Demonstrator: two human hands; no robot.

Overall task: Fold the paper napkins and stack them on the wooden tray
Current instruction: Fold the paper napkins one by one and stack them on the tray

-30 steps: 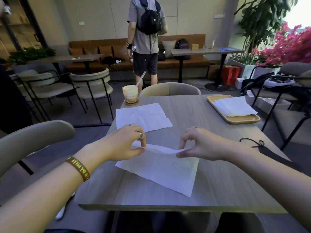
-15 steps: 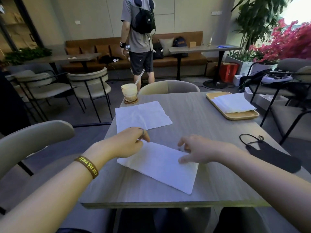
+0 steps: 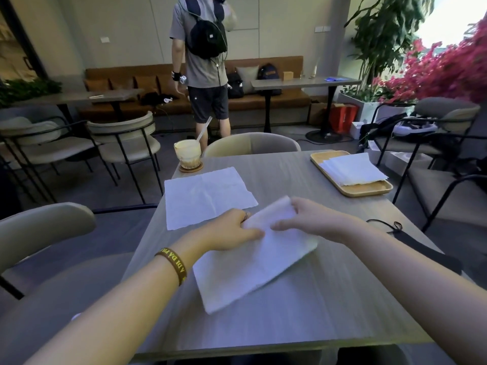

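Seating area of a café. Several small tables (image 3: 303, 82) with cushioned metal-framed chairs (image 3: 126, 143) stand before a long brown upholstered bench (image 3: 290, 67) along the wall (image 3: 131, 30); the near table (image 3: 329, 299) carries a creamy drink (image 3: 187, 154) with a straw (image 3: 204, 129) on a coaster (image 3: 191, 168) and a wooden tray (image 3: 366, 189) of paper napkins (image 3: 353, 169). Tall potted greenery (image 3: 382, 35) and pink flowering shrubs (image 3: 448, 72) border the right side.
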